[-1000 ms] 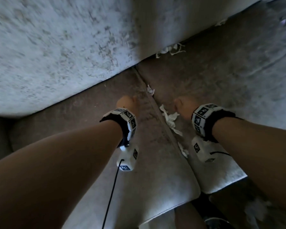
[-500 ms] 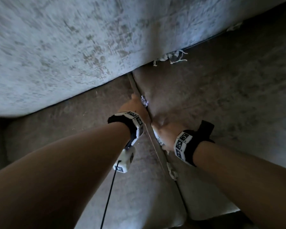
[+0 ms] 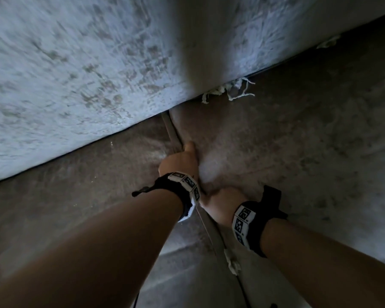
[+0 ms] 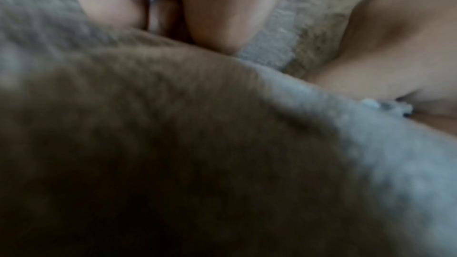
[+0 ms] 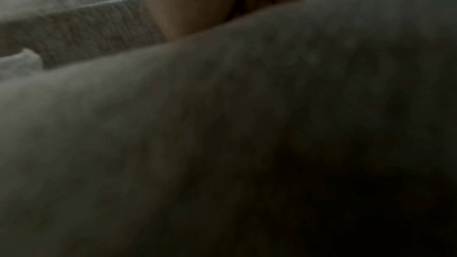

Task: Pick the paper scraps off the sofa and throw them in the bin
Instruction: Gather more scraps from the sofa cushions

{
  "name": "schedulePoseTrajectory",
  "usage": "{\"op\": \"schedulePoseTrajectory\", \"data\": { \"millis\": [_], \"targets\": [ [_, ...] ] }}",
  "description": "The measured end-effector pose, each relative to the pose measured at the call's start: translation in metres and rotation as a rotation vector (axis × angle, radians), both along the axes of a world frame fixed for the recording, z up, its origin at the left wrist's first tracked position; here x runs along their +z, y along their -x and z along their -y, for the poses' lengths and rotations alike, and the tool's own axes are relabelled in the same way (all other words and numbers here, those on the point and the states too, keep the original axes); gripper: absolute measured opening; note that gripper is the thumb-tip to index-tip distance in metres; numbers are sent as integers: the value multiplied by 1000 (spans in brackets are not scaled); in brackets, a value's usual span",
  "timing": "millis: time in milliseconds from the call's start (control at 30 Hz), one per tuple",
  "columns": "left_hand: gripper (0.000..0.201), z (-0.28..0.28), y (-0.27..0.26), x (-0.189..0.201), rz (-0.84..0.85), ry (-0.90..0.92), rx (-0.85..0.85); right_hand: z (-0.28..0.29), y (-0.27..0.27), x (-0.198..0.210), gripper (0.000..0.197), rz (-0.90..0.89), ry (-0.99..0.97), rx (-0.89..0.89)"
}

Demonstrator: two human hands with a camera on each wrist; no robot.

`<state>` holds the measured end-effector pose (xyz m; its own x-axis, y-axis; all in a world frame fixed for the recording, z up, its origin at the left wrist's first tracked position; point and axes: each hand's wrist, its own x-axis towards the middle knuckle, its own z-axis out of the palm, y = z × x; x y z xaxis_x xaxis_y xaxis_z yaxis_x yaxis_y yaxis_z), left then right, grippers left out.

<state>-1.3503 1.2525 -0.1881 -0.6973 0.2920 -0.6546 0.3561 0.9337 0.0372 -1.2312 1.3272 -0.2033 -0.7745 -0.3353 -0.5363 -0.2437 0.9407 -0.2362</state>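
Reaching down into the crack between two sofa seat cushions [image 3: 276,152], both hands sit close together, almost touching. The left hand [image 3: 179,162] is a little farther up the crack, toward the back cushion [image 3: 76,74]. Its fingers are curled in, and something small and pale shows between them in the left wrist view, maybe a paper bit, but it is too blurry to be sure. The right hand [image 3: 220,203] is lower down the crack, right by the left wrist. Its fingers press together on a tiny white scrap [image 4: 385,106] at the edge of the cushion.

More paper is left to pick up. A stringy white clump [image 3: 229,91] pokes out from under the back cushion, up ahead of both hands. It lies sideways along the bottom edge of that cushion. The left hand is nearer to it, so I think the left hand should go for it, moving forward and a bit to the right. A small long scrap [image 3: 231,261] lies in the crack behind the hands, closer to the person's body, running the same way as the crack. The right hand is nearer to that one and would need to pull back. One more bit [image 3: 327,42] sits far off to the right, at the back cushion's edge. No bin shows in any view.
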Motion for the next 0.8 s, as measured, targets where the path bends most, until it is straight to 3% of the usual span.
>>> {"op": "schedulePoseTrajectory", "data": {
  "millis": [133,233,367,567,667,800],
  "targets": [
    [42,4,3,7,5,-39,8,-7,4,16,30,-3,155,-105],
    [38,8,4,20,-6,-98,-11,-15,8,37,30,1,210,-168],
    [26,10,4,40,-8,-193,41,-15,3,54,24,-54,299,-411],
    [45,20,-27,72,14,-132,116,-39,-13,85,45,32,248,-620],
    [30,22,-60,80,145,-62,-33,-51,-30,102,35,51,225,-710],
    [28,26,-101,92,260,-95,-119,-58,-47,128,28,110,220,-793]
  ]
}}
